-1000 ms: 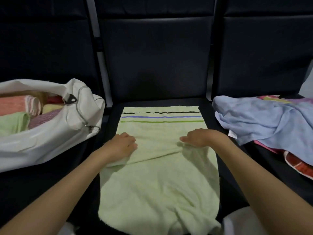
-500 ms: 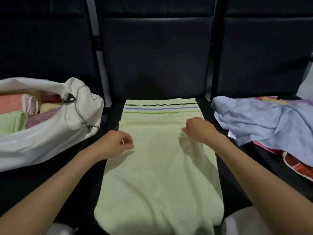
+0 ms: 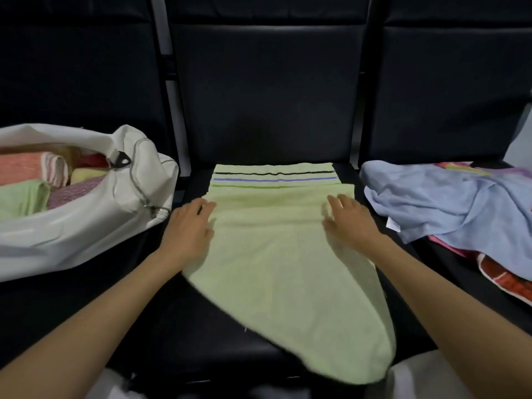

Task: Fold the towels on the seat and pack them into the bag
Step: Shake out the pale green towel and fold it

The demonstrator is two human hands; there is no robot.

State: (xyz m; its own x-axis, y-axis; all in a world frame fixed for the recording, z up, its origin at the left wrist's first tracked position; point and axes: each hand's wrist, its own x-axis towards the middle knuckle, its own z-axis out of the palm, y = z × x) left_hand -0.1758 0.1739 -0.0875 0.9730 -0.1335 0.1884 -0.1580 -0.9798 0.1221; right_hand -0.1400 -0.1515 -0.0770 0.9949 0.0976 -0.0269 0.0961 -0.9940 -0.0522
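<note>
Hands (image 3: pixel 188 226) flat, soft green towel (image 3: pixel 285 272)

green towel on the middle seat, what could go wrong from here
1. The green towel has its near end skewed to the right, and it seems to hang past the front of the seat. The left hand and right hand press flat only near the striped end, so the next fold may come out crooked or the towel may slip off.
2. The bag already holds several folded towels, so room may be tight.
</note>
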